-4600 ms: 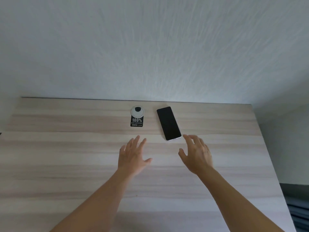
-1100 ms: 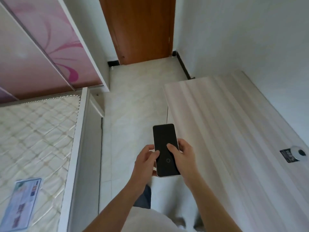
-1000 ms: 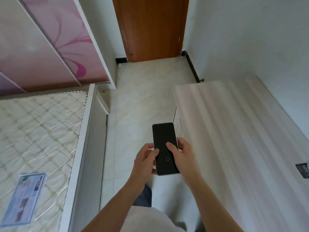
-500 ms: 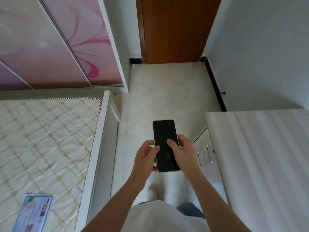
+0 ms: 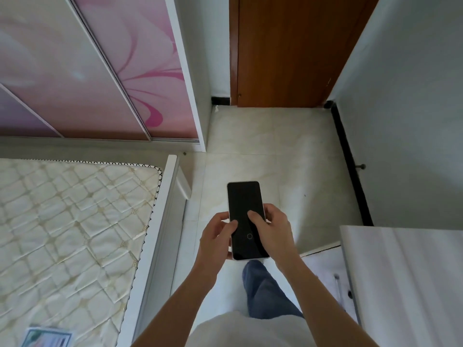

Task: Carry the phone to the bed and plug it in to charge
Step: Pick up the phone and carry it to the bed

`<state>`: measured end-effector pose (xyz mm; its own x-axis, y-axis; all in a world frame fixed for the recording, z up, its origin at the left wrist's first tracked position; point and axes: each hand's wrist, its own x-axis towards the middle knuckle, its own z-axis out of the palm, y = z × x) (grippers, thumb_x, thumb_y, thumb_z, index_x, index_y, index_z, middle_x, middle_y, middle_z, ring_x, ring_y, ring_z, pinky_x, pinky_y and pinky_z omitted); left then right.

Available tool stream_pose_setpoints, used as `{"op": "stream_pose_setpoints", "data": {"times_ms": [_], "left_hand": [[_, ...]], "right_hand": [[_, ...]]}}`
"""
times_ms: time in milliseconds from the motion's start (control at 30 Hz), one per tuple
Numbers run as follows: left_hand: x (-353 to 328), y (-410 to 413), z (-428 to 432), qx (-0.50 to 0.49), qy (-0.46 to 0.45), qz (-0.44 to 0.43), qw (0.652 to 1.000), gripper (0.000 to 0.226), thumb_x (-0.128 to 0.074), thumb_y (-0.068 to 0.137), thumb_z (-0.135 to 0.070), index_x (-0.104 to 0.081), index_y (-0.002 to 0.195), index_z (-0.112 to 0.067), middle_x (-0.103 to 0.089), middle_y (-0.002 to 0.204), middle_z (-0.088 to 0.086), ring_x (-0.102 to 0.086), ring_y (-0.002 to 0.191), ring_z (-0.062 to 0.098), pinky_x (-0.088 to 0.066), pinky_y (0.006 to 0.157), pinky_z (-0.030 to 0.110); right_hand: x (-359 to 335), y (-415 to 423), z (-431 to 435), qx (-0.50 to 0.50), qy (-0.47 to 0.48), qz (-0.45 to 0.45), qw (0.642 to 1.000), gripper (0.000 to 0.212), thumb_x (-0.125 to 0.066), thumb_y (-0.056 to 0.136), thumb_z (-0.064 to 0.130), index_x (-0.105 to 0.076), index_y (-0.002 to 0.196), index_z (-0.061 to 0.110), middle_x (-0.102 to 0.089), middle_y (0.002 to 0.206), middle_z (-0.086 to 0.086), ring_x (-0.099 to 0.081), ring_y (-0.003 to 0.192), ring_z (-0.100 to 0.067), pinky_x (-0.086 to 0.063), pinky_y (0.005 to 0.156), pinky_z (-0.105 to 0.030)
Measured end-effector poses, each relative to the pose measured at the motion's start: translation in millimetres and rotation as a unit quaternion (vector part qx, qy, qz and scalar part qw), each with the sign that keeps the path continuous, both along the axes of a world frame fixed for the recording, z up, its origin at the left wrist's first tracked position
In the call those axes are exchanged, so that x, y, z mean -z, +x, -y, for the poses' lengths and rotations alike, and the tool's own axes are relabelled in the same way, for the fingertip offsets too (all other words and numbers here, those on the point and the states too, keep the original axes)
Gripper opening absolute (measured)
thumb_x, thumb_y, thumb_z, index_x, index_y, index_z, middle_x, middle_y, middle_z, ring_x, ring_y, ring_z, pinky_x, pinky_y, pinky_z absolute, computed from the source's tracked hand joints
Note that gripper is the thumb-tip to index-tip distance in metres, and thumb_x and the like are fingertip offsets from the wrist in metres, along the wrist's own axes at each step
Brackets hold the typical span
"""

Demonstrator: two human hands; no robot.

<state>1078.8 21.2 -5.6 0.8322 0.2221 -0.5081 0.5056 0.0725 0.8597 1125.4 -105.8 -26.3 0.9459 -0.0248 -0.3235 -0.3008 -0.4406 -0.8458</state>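
Observation:
The phone (image 5: 244, 209), black-screened with a pale rim, is held upright in front of me over the tiled floor. My left hand (image 5: 216, 240) grips its lower left edge and my right hand (image 5: 271, 230) grips its lower right edge, both thumbs resting on the dark screen. The bed (image 5: 75, 221), a bare quilted cream mattress in a white frame, lies to my left, a short way from the phone. No charger or cable is visible.
A wardrobe with pink flowered sliding doors (image 5: 100, 71) stands beyond the bed. A brown wooden door (image 5: 288, 51) closes the far end of the tiled floor (image 5: 270, 151). The light wood desk (image 5: 406, 276) is at my right. A printed leaflet (image 5: 47, 338) lies on the mattress.
The view has swung left, away from the desk: the desk slid toward the right edge and the wardrobe, door and bed came further into view. Both hands keep the same hold on the phone.

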Motion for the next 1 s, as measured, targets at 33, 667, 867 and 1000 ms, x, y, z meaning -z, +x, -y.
{"op": "stream_pose_setpoints", "data": {"times_ms": [33,667,867,1000], "left_hand": [[0,16,-2,-0.007,0.003,0.002,1.0,0.017,-0.05,0.102,-0.021,-0.057,0.117,-0.02,-0.069,0.101,0.004,-0.07,0.093,0.022,-0.064,0.071,0.038],[-19,294,-31,-0.142,0.001,0.007,0.99,0.014,-0.051,0.101,-0.022,-0.064,0.106,-0.021,-0.071,0.094,0.008,-0.072,0.08,0.021,-0.06,0.059,0.035],[-11,346,-68,-0.181,0.008,0.001,0.983,0.016,-0.044,0.104,-0.024,-0.06,0.106,-0.023,-0.07,0.101,0.01,-0.072,0.089,0.024,-0.064,0.073,0.044],[-4,388,-108,-0.215,-0.009,0.001,0.977,0.016,-0.046,0.103,-0.023,-0.062,0.106,-0.021,-0.069,0.099,0.01,-0.072,0.087,0.026,-0.064,0.07,0.043]], "right_hand": [[0,17,-2,-0.002,0.007,-0.001,1.0,0.019,-0.057,0.094,0.034,-0.058,0.097,0.015,-0.068,0.087,0.0,-0.066,0.076,-0.012,-0.048,0.059,-0.017],[-12,331,-44,-0.139,0.024,-0.015,0.99,0.024,-0.061,0.092,0.034,-0.062,0.1,0.012,-0.069,0.093,-0.005,-0.068,0.083,-0.019,-0.05,0.065,-0.022],[1,393,-92,-0.187,0.0,-0.015,0.982,0.031,-0.061,0.091,0.043,-0.06,0.104,0.015,-0.069,0.098,-0.003,-0.068,0.087,-0.019,-0.06,0.081,-0.036],[6,444,-136,-0.22,-0.014,-0.014,0.975,0.034,-0.06,0.09,0.049,-0.059,0.107,0.019,-0.068,0.1,0.0,-0.068,0.088,-0.017,-0.061,0.082,-0.037]]}}
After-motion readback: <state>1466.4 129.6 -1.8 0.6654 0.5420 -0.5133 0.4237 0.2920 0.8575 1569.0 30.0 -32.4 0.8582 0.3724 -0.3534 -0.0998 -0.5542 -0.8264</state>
